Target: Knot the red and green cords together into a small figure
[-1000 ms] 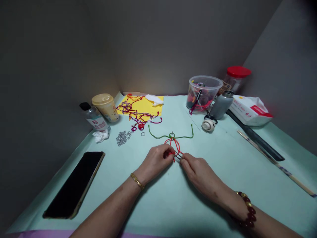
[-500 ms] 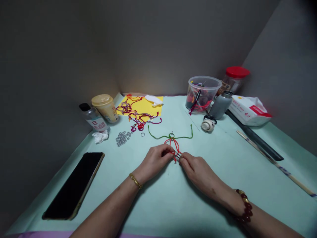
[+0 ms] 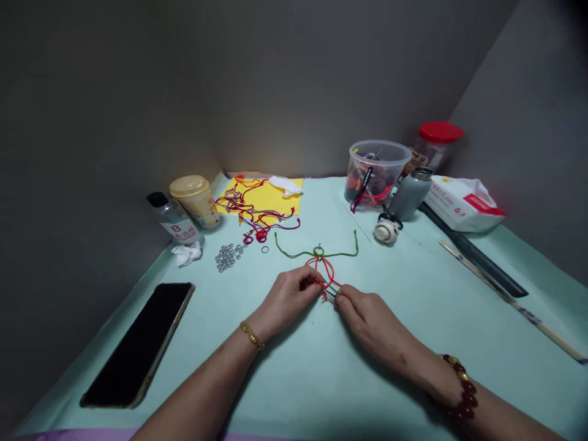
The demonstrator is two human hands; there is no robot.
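My left hand (image 3: 293, 295) is pinched on a red cord (image 3: 330, 267) in the middle of the table. The cord forms loops below a small ring (image 3: 319, 251), with a short knotted end hanging under my fingertips. From the right, my right hand (image 3: 370, 318) grips thin dark tweezers (image 3: 331, 291), whose tips reach the cord beside my left fingers. A strand of the red cord runs to my right fingertips too. Around the ring, a green cord (image 3: 294, 255) spreads out to both sides. My left fingers hide part of the red cord and the tweezer tips.
Metal rings (image 3: 226, 257) lie in a pile at left, near a phone (image 3: 140, 344). Tangled cords rest on yellow paper (image 3: 275, 202). Bottles and a cup (image 3: 195, 199) stand back left. At right are a clear tub (image 3: 379, 165), a grey bottle (image 3: 410, 196) and a stick (image 3: 519, 306).
My right hand has shifted slightly right and down, with more of the tweezers showing. My left hand stays in place on the red cord.
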